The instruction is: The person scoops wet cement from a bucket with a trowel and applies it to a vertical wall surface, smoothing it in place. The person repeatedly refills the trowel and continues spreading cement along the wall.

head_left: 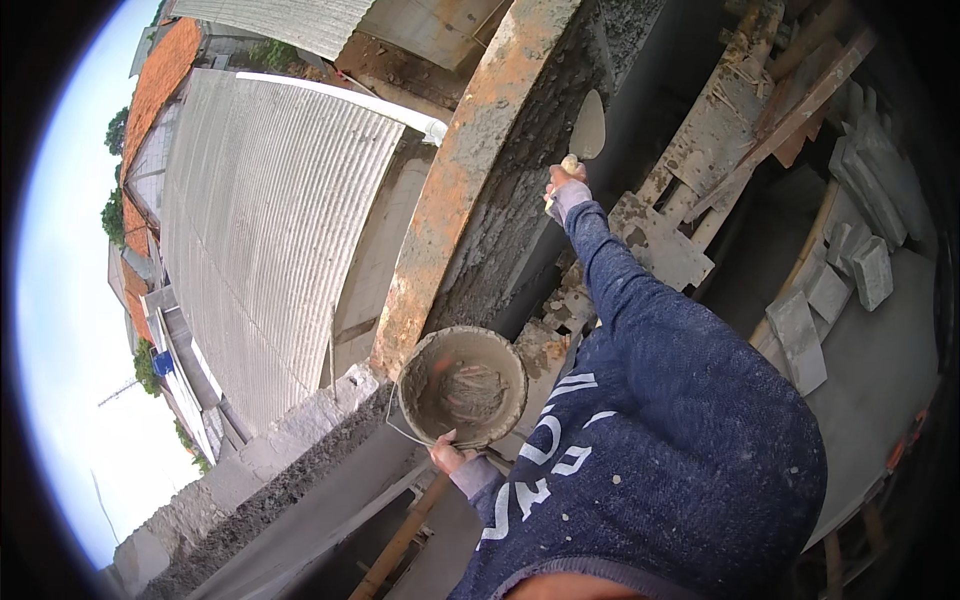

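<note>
A mortar-coated bucket (478, 345) stands at the near end of the wall, tilted so its inside shows, with some grey mortar (473, 392) at the bottom. My left hand (455, 455) grips the bucket's near rim, and its wire handle hangs at the left side. Farther off, my right hand (567, 188) is closed round the handle of a pointed trowel (589, 127). The trowel's grey blade points away from me, over the wall's rough wet mortar face (535, 150). Along that face's left side runs a rust-stained board (470, 180).
Scaffold planks (660, 240) caked with mortar lie right of the wall, with a slanted timber (790, 120) across them. Grey blocks (800, 340) are piled farther right on a lower surface. Beyond the wall, a corrugated roof (270, 220) drops away on the left.
</note>
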A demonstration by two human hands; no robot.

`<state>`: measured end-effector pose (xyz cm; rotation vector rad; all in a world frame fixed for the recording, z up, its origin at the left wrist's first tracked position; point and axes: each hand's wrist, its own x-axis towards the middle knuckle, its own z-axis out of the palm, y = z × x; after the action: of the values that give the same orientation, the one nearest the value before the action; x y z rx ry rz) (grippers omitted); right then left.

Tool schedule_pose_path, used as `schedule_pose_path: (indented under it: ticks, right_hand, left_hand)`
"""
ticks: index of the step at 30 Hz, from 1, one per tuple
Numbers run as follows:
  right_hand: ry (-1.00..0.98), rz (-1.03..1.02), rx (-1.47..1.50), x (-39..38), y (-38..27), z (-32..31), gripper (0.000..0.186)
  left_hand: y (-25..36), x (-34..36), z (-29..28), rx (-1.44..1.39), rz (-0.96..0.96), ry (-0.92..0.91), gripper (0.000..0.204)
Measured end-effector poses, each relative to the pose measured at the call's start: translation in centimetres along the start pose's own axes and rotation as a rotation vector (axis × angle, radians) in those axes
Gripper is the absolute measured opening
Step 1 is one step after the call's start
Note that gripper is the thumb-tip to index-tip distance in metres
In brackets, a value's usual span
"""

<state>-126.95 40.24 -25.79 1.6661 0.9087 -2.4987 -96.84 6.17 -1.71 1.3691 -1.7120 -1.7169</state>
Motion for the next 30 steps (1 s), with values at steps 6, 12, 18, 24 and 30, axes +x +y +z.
schedule_pose_path:
  ticks: [6,12,18,24,30]
  right_hand:
    - [-0.111,0.12,0.133,4.7,1.6,2.2,0.031]
    - [-0.076,0.077,0.263,2.7,2.1,5.6,0.032]
    - [-0.156,0.021,0.242,0.0,2.2,5.0,0.034]
    - [-0.291,0.047,0.348,-3.5,1.3,3.9,0.026]
    - [-0.825,0.081,0.471,-3.0,-0.9,-1.0,0.015]
  left_hand:
    - [-3.6,-0.1,-2.9,-0.045,-0.143,0.042,0.037]
    - [-5.6,-0.7,-6.2,0.192,-0.015,0.066,0.021]
    - [-5.7,0.8,-6.9,0.009,-0.102,0.009,0.022]
    - [-3.9,2.4,-6.1,-0.003,-0.11,0.009,0.04]
    - [-2.4,3.7,-4.4,0.1,-0.074,0.016,0.04]
